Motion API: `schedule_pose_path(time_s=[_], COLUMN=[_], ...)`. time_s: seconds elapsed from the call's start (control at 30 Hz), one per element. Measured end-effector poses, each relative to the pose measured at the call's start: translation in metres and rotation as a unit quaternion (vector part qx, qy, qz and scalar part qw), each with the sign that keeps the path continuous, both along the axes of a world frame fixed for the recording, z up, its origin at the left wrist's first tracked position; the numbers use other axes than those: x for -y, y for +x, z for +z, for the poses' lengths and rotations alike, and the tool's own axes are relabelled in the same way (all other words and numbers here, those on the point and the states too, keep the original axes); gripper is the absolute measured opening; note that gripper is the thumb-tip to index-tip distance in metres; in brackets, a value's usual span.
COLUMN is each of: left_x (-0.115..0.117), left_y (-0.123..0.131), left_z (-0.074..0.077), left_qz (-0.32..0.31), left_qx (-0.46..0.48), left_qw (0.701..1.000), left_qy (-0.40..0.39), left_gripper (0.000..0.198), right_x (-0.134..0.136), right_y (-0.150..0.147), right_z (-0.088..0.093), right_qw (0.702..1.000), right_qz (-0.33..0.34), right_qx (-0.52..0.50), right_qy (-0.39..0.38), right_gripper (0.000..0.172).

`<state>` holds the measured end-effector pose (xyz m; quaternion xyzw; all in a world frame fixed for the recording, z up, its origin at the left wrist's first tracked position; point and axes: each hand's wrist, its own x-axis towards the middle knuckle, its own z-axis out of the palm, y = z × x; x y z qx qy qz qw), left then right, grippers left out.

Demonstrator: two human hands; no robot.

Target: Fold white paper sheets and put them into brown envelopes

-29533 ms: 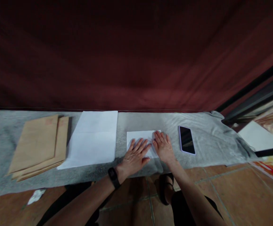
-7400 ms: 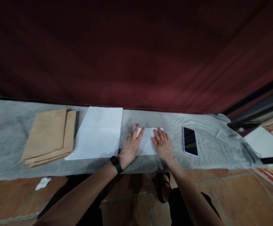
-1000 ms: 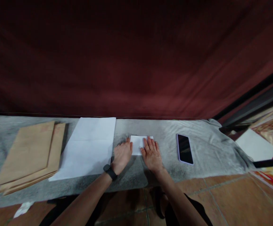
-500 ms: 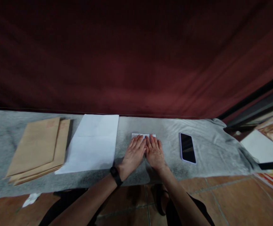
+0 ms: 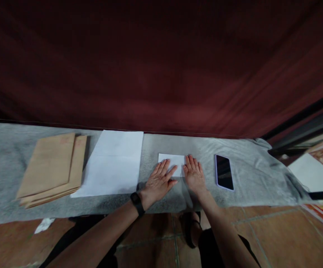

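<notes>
A small white rectangle of folded paper (image 5: 178, 162) lies flat on the grey cloth, its long side across my view. My left hand (image 5: 158, 182) rests on its left part, fingers stretched and thumb spread, with a dark band on the wrist. Flat at the paper's right edge lies my right hand (image 5: 194, 175), its fingers extended. Part of the paper is hidden under the fingers. Left of my hands is a stack of large white paper sheets (image 5: 115, 163) with a faint crease across the top one.
Brown envelopes (image 5: 49, 163) are stacked at the left. A phone (image 5: 224, 172) in a pale purple case lies right of my hands. The grey cloth (image 5: 250, 175) ends at a dark red curtain (image 5: 161, 82) behind. A white scrap (image 5: 44, 225) lies on the tiled floor.
My hands, side by side over the paper before, have moved apart: the right one outward to the right edge, the left thumb spread. More of the folded paper shows between them.
</notes>
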<state>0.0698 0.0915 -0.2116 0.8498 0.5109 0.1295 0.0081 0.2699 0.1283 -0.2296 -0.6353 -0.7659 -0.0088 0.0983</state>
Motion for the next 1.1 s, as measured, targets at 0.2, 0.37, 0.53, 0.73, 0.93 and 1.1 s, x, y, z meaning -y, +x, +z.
schedule_pose_path(time_s=[0.2, 0.37, 0.53, 0.73, 0.93, 1.1], left_x=[0.003, 0.003, 0.004, 0.006, 0.005, -0.003], left_y=[-0.003, -0.001, 0.002, -0.002, -0.011, 0.001], left_z=[0.0, -0.003, -0.003, -0.004, 0.003, 0.009], left_qz=[0.006, 0.011, 0.014, 0.017, 0.079, 0.088], left_qx=[-0.01, -0.007, -0.026, -0.011, -0.002, 0.008], left_qw=[1.0, 1.0, 1.0, 1.0, 0.997, 0.995], left_qy=[-0.001, 0.004, -0.007, 0.007, 0.012, 0.041], left_gripper=[0.063, 0.055, 0.053, 0.057, 0.057, 0.055], right_x=[0.001, 0.006, 0.016, 0.012, 0.006, 0.006], right_y=[0.017, -0.005, -0.033, -0.023, -0.011, -0.012], right_z=[0.005, 0.014, 0.008, 0.001, -0.002, -0.002], right_qw=[0.998, 0.991, 0.976, 0.99, 0.994, 0.995], right_qz=[-0.025, 0.07, 0.2, 0.135, 0.095, 0.089], right_qx=[-0.037, -0.096, -0.084, -0.041, -0.018, -0.006], right_qy=[0.037, 0.054, 0.0, 0.033, 0.051, 0.052], right_gripper=[0.054, 0.054, 0.056, 0.056, 0.055, 0.055])
